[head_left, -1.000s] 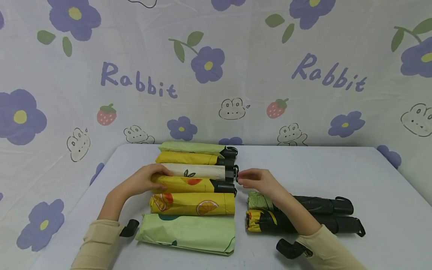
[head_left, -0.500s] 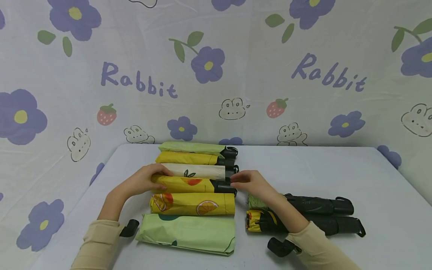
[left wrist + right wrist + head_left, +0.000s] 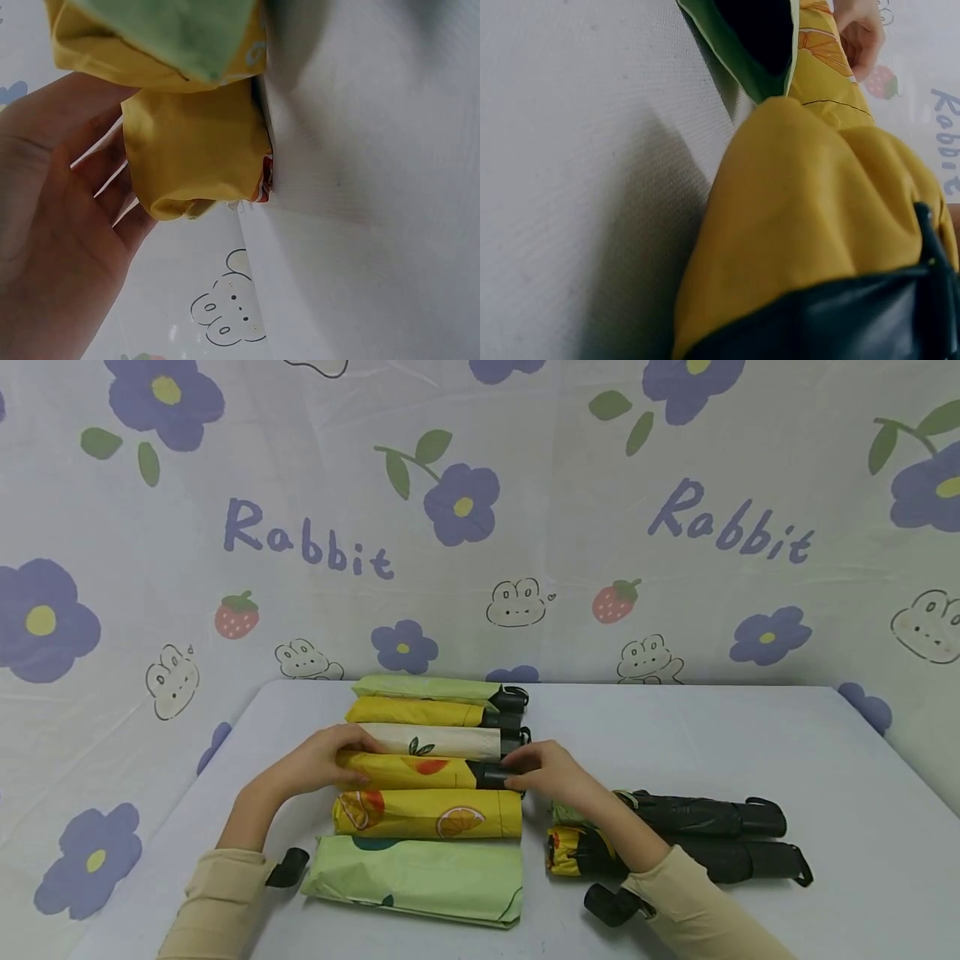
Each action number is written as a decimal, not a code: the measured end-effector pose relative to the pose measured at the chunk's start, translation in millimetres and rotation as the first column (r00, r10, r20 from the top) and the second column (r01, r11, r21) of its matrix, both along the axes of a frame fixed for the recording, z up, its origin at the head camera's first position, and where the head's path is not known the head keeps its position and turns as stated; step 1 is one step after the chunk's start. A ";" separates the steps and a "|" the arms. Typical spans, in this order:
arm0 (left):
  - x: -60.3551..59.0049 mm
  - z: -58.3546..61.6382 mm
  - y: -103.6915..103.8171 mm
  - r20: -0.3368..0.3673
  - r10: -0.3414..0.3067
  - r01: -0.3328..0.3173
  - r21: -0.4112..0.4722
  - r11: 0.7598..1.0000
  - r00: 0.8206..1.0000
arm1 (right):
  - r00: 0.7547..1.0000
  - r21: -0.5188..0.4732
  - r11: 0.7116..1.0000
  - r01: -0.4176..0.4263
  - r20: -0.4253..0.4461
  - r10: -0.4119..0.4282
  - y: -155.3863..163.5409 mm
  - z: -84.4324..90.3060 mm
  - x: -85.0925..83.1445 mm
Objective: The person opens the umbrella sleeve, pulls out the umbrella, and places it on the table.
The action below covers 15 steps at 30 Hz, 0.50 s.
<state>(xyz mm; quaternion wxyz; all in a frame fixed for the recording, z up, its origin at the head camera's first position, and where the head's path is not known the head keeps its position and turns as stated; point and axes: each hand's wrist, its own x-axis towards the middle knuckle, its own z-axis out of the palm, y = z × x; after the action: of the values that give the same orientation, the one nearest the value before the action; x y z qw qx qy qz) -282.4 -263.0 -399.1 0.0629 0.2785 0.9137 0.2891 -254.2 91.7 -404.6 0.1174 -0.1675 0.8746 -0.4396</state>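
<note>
left hand (image 3: 318, 764): arm reaching forward, fingers bent over, thumb low | right hand (image 3: 551, 771): arm reaching forward and in, fingers curled, maybe pinching, hard to see | both sleeves tan, hands apart

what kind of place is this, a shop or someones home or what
Probably a staged tabletop set rather than a shop: a plain table backed by a hung "Rabbit" print cloth, with folded umbrellas lined up in a row and no shelves or tags in view.
</note>
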 end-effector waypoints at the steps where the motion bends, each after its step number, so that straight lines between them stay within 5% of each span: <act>1: -0.3 -0.4 -0.1 0.002 0.001 -0.001 -0.001 1.000 1.000 | 1.000 0.012 1.000 0.001 -0.003 0.000 -0.4 -0.4 -0.4; 15: -1.5 -2.6 -0.7 0.058 0.004 -0.006 0.026 1.000 0.998 | 0.998 0.086 0.996 -0.014 -0.055 0.019 -0.2 -4.9 -6.7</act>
<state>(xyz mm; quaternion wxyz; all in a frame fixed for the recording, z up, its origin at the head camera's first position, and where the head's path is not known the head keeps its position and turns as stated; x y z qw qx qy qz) -283.9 -263.7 -401.7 0.0848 0.2684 0.9083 0.3094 -260.8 91.5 -409.5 0.1037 -0.1816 0.8942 -0.3958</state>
